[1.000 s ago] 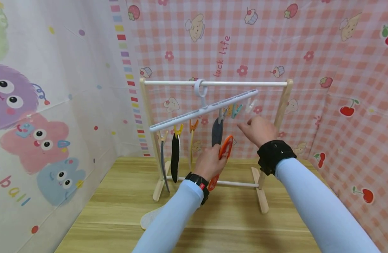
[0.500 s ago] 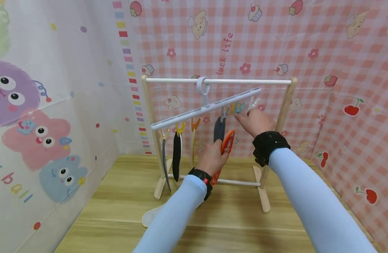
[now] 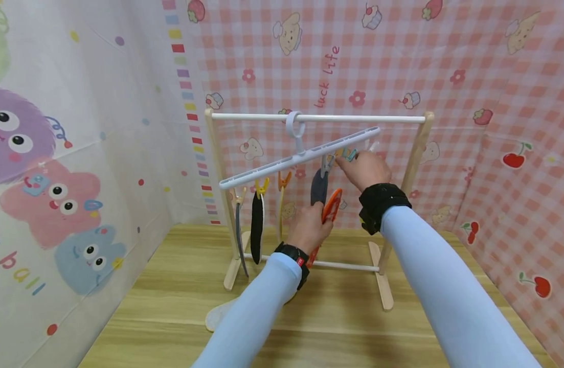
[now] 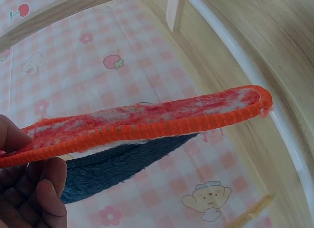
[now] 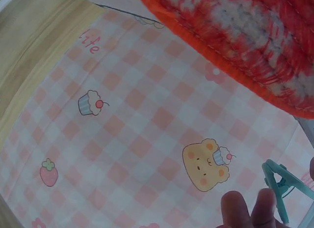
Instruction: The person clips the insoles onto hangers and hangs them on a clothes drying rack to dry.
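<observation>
My left hand (image 3: 306, 226) pinches an orange-edged insole (image 4: 147, 121) with a red and white fuzzy face, held up below the hanger. Behind it a dark blue-grey insole (image 3: 319, 188) hangs from a grey clothes peg (image 3: 326, 166). My right hand (image 3: 366, 169) is up at the hanger's right part, with its fingers and thumb on either side of a teal clothes peg (image 5: 280, 181). A white peg (image 3: 374, 146) hangs just right of it, partly hidden by the hand. The pale hanger (image 3: 268, 170) tilts, its left end lower.
A wooden rack (image 3: 415, 153) with a white top bar (image 3: 364, 119) carries the hanger. More insoles, such as a black one (image 3: 257, 227), hang from yellow and orange pegs at left. Another insole (image 3: 217, 315) lies on the wooden table (image 3: 148, 306), partly under the left sleeve.
My right hand has moved up and left, from below the pegs to the teal peg. My left hand still holds the orange-edged insole, almost in place.
</observation>
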The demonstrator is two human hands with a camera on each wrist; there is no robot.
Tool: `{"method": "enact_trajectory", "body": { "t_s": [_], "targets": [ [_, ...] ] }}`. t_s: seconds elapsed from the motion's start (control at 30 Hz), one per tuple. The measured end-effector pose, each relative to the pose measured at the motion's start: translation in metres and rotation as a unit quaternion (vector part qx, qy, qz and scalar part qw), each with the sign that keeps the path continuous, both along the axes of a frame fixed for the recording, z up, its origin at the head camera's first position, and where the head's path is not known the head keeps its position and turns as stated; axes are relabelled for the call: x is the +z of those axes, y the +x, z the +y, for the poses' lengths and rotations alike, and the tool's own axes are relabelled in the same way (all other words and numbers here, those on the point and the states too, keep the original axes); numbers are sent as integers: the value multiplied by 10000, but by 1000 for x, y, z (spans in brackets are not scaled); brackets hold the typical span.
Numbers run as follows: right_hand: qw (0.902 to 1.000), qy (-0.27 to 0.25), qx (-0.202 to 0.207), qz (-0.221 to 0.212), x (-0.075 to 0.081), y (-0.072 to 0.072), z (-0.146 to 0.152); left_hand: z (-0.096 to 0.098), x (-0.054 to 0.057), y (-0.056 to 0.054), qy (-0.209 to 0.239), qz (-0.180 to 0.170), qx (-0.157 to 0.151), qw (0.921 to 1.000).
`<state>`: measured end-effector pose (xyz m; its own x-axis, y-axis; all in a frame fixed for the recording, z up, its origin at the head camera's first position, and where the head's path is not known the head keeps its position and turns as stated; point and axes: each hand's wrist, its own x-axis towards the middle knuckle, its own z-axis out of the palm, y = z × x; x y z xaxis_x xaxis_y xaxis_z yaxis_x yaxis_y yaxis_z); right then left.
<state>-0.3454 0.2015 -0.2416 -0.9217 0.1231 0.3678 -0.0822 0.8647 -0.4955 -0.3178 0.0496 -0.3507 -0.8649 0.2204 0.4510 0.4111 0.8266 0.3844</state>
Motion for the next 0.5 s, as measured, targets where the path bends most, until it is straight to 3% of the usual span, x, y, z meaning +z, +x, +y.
{"method": "enact_trajectory", "body": {
  "t_s": [0.2, 0.5],
  "targets": [
    [9996, -221, -165, 71, 1, -4, 0, 3, 0, 1, 16, 17, -66, 10000],
    [9996, -54, -128, 256, 6, -4, 1, 4, 2, 1, -19, 130, -54, 9999]
  ]
}}
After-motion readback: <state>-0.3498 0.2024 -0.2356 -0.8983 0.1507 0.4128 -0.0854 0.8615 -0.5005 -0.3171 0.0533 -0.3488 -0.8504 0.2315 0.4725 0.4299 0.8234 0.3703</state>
